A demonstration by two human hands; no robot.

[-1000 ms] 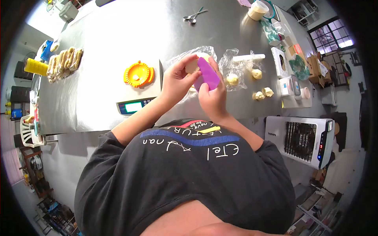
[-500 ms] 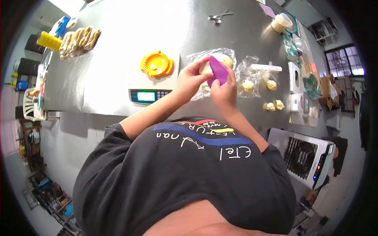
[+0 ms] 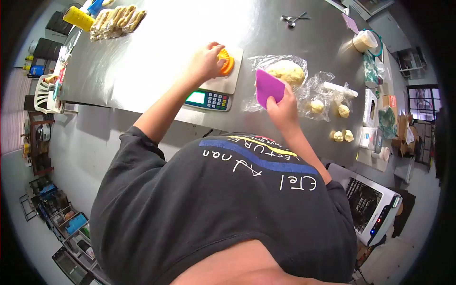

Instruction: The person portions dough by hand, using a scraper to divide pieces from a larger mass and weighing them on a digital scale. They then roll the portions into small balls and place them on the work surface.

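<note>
My left hand [image 3: 207, 61] is at the orange mould [image 3: 227, 63] on the scale [image 3: 225, 84], its fingers bent over the mould's left side. My right hand [image 3: 283, 105] grips a purple sheet [image 3: 269, 89], thumb on its near face. Just beyond the sheet, a large piece of dough [image 3: 287, 72] rests on clear plastic wrap. Small dough balls [image 3: 317, 106] lie to the right, one of them on plastic. Two more small pieces [image 3: 338, 136] sit nearer the table's front edge.
A white rolling pin [image 3: 340, 89] lies right of the dough. Spoons [image 3: 292, 22] are at the back. Bagged finger-shaped pieces [image 3: 116, 22] and a yellow roll [image 3: 79, 18] stand at the far left. A tub [image 3: 365, 41] is at the back right.
My left hand has left the purple sheet and moved left onto the orange mould. My right hand still holds the sheet, now more face-on. The whole view has shifted.
</note>
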